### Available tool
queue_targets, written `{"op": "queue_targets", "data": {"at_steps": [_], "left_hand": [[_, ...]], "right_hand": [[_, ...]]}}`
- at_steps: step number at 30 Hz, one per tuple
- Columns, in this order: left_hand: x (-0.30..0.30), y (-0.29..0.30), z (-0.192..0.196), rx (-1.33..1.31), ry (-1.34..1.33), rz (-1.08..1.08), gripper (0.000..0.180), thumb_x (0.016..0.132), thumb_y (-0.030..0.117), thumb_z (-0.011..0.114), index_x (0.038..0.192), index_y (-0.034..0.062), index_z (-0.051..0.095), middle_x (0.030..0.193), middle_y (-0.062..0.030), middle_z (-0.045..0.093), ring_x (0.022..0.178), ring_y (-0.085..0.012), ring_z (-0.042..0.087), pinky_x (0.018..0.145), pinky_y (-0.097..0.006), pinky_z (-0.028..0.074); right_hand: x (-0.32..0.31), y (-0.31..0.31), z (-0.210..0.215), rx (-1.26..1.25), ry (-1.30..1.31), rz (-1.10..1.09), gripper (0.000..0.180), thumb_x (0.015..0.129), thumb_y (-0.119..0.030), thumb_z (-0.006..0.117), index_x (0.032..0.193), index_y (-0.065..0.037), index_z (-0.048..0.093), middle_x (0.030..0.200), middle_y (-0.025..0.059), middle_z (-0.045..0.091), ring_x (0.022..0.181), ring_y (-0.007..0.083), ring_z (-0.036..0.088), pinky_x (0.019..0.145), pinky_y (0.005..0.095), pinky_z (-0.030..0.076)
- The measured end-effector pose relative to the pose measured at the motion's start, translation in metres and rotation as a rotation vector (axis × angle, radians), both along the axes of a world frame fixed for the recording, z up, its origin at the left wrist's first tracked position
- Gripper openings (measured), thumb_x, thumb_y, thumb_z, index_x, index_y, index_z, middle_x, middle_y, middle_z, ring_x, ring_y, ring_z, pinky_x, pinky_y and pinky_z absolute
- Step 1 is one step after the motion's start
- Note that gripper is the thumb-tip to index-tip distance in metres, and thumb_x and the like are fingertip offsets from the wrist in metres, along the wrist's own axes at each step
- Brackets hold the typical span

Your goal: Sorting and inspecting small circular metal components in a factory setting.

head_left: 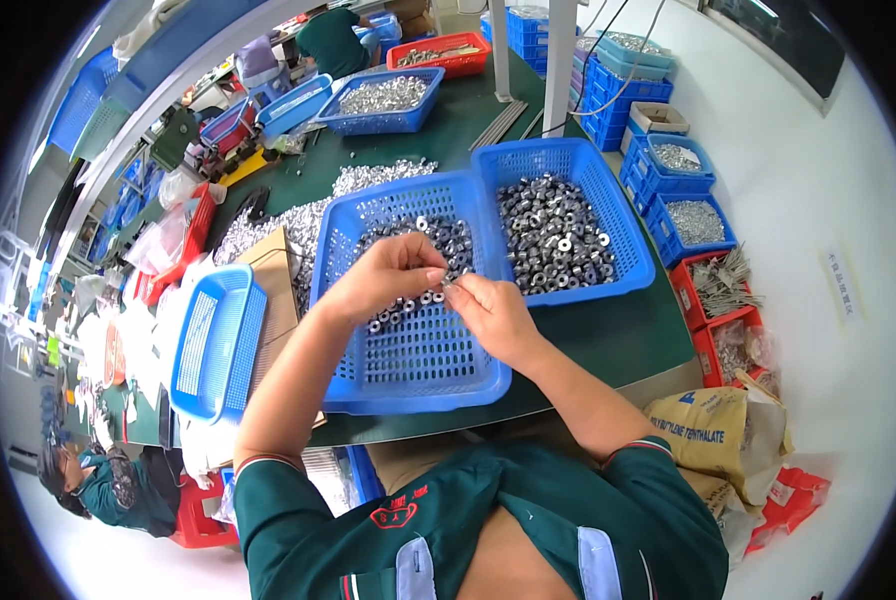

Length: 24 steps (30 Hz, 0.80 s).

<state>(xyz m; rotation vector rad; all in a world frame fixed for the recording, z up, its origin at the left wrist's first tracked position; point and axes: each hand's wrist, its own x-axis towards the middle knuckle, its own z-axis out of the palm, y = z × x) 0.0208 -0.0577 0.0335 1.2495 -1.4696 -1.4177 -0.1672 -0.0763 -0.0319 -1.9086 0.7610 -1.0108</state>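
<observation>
Both my hands meet above a blue perforated basket (pixel 418 395) with small dark and silver ring-shaped metal parts (pixel 393 317) gathered in its far half. My left hand (pixel 393 272) has its thumb and fingers pinched together. Facing it, my right hand (pixel 493 310) pinches too, its fingertips close to the left ones. Something small and shiny shows between the fingertips, too small to name. A second blue basket (pixel 623 245), well filled with the same kind of ring parts (pixel 558 240), stands at the right, against the first one.
A pile of silver parts (pixel 293 228) lies on the green table (pixel 608 340) behind the basket. An empty blue basket (pixel 203 345) rests on cardboard (pixel 276 300) at the left. A white post (pixel 558 70) rises at the back. Crates (pixel 703 225) line the right wall. A co-worker (pixel 118 485) sits far left.
</observation>
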Motion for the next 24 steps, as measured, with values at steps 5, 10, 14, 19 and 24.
{"op": "queue_targets", "data": {"at_steps": [5, 10, 14, 19, 24], "left_hand": [[-0.021, -0.06, 0.036, -0.186, -0.296, 0.019, 0.025, 0.082, 0.015, 0.063, 0.102, -0.0001, 0.059, 0.084, -0.005, 0.062, 0.078, -0.0107, 0.058, 0.067, -0.025, 0.047], [-0.084, -0.166, -0.016, -0.546, -0.738, -0.242, 0.015, 0.081, 0.015, 0.063, 0.094, 0.0074, 0.065, 0.086, -0.0078, 0.066, 0.08, -0.0202, 0.063, 0.072, -0.035, 0.05], [-0.12, -0.221, -0.065, -0.673, -0.967, -0.137, 0.017, 0.075, 0.015, 0.064, 0.091, 0.012, 0.068, 0.088, -0.0109, 0.067, 0.086, -0.0312, 0.063, 0.077, -0.04, 0.05], [-0.133, -0.231, -0.077, -0.688, -0.964, -0.109, 0.022, 0.074, 0.013, 0.063, 0.096, 0.0128, 0.068, 0.099, -0.0141, 0.063, 0.1, -0.0336, 0.058, 0.085, -0.043, 0.047], [-0.092, -0.191, -0.029, -0.807, -0.77, 0.05, 0.024, 0.076, 0.016, 0.066, 0.1, 0.0116, 0.068, 0.092, -0.0138, 0.065, 0.079, -0.0292, 0.064, 0.072, -0.038, 0.052]], "right_hand": [[0.003, 0.018, 0.003, -0.397, 0.197, 0.048, 0.023, 0.088, -0.023, 0.058, 0.072, -0.006, 0.054, 0.06, 0.0158, 0.056, 0.059, 0.036, 0.058, 0.051, 0.0469, 0.043], [0.002, 0.013, -0.001, -0.506, 0.273, 0.118, 0.023, 0.086, -0.027, 0.057, 0.075, -0.007, 0.056, 0.057, 0.0145, 0.058, 0.054, 0.0341, 0.06, 0.049, 0.0468, 0.045], [-0.001, 0.013, 0.004, -0.49, 0.455, 0.181, 0.023, 0.086, -0.028, 0.056, 0.076, -0.007, 0.059, 0.061, 0.0142, 0.06, 0.057, 0.0333, 0.061, 0.051, 0.0463, 0.045], [0.001, 0.012, -0.006, -0.55, 0.476, 0.17, 0.021, 0.083, -0.028, 0.059, 0.077, -0.009, 0.063, 0.059, 0.0135, 0.06, 0.054, 0.0325, 0.06, 0.048, 0.0447, 0.045], [0.0, 0.008, -0.009, -0.477, 0.268, 0.131, 0.021, 0.084, -0.028, 0.061, 0.076, -0.009, 0.059, 0.066, 0.013, 0.061, 0.061, 0.0348, 0.061, 0.052, 0.0455, 0.046]]}}
